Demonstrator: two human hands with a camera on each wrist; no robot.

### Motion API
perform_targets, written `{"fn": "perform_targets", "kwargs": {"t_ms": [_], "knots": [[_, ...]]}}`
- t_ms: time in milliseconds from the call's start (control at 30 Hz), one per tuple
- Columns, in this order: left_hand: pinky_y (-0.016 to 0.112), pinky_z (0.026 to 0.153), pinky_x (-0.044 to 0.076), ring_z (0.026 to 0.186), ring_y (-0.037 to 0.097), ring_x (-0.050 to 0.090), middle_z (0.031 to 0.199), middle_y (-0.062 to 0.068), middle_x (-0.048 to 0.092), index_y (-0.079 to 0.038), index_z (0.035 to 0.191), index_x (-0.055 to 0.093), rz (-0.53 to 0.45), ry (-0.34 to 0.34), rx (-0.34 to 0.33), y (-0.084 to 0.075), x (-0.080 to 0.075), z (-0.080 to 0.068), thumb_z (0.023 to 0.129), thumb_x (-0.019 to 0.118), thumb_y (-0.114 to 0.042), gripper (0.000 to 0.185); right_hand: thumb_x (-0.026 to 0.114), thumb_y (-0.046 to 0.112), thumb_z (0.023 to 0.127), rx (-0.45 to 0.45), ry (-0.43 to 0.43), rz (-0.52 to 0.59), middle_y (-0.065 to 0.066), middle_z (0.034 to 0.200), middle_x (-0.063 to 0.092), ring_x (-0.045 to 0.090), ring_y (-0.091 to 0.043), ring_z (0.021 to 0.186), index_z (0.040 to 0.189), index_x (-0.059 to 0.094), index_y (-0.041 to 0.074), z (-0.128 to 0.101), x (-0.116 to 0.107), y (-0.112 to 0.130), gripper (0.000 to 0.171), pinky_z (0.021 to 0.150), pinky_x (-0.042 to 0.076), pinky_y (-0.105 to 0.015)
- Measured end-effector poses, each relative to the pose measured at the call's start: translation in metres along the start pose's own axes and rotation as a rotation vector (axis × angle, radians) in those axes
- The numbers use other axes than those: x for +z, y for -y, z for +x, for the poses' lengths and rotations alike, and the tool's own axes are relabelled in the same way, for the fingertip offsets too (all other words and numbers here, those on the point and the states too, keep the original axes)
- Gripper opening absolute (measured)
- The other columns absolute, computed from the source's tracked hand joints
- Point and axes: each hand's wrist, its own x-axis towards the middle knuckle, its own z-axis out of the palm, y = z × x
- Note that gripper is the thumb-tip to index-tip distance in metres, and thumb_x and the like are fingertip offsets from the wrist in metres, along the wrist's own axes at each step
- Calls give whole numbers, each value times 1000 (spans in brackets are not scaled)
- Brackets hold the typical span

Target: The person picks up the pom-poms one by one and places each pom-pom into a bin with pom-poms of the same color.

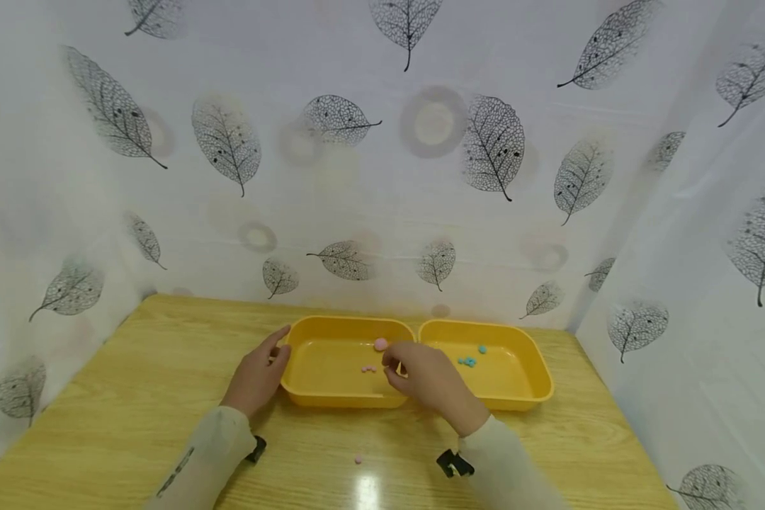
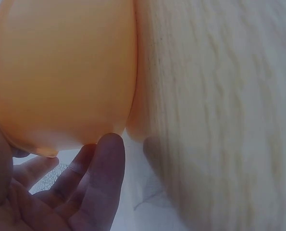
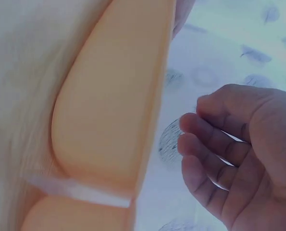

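Two yellow plastic trays sit side by side on the table. My left hand (image 1: 255,375) rests at the left end of the left tray (image 1: 347,401), its fingertips (image 2: 110,144) touching the outer wall in the left wrist view. Over the right part of that tray hovers my right hand (image 1: 430,379). Its fingers are loosely bent, and nothing shows between thumb and fingers in the right wrist view. Close to them in the tray lie a larger pink ball (image 1: 380,344) and several small pink beads (image 1: 368,368). The right tray (image 1: 516,404) holds several teal beads (image 1: 468,362).
One small pink bead (image 1: 358,460) lies on the wood-grain table (image 1: 134,397) in front of the left tray. A white curtain (image 1: 357,198) with a leaf print encloses the table at the back and both sides. Black straps (image 1: 455,464) are on my wrists.
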Motion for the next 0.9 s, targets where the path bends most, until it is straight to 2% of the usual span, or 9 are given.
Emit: {"fn": "perform_targets", "kwargs": {"t_ms": [100, 200, 367, 500, 600, 900], "knots": [[49, 95, 54, 115, 29, 63, 136, 16, 63, -21, 163, 34, -1, 1, 0, 0, 0, 0, 112, 41, -39, 54, 76, 14, 94, -62, -9, 19, 8, 89, 69, 63, -6, 76, 96, 70, 17, -13, 0, 12, 7, 67, 52, -21], [50, 95, 53, 115, 29, 63, 136, 16, 62, -22, 163, 34, -1, 3, -4, 0, 0, 0, 112, 42, -39, 54, 76, 14, 94, -130, 48, 70, 9, 89, 69, 61, -3, 76, 97, 71, 17, -22, 4, 23, 6, 67, 50, -16], [49, 94, 53, 116, 30, 63, 136, 16, 62, -23, 163, 34, 0, 5, -4, 1, 0, 1, 112, 42, -40, 55, 74, 17, 96, -234, 283, 172, 16, 86, 64, 52, 6, 74, 97, 72, 20, -27, 23, 31, 3, 68, 43, -8], [49, 94, 54, 117, 30, 62, 137, 16, 62, -25, 163, 33, -3, 5, -2, 2, 0, 2, 112, 42, -42, 55, 74, 23, 97, -225, 436, 205, 20, 84, 57, 48, 8, 74, 96, 70, 24, -28, 39, 31, 4, 68, 41, -9], [49, 94, 54, 118, 30, 62, 138, 16, 61, -25, 163, 33, 0, 13, -7, 2, 0, 3, 112, 41, -43, 56, 73, 23, 97, -215, 472, 224, 20, 81, 55, 47, 7, 72, 94, 69, 25, -28, 44, 30, 6, 66, 41, -11], [50, 96, 53, 120, 32, 62, 139, 17, 61, -26, 163, 32, -7, 16, -18, 2, 1, 2, 111, 41, -44, 56, 73, 20, 96, -214, 496, 271, 21, 81, 56, 48, 8, 70, 89, 68, 26, -29, 50, 32, 11, 65, 42, -11]]}}
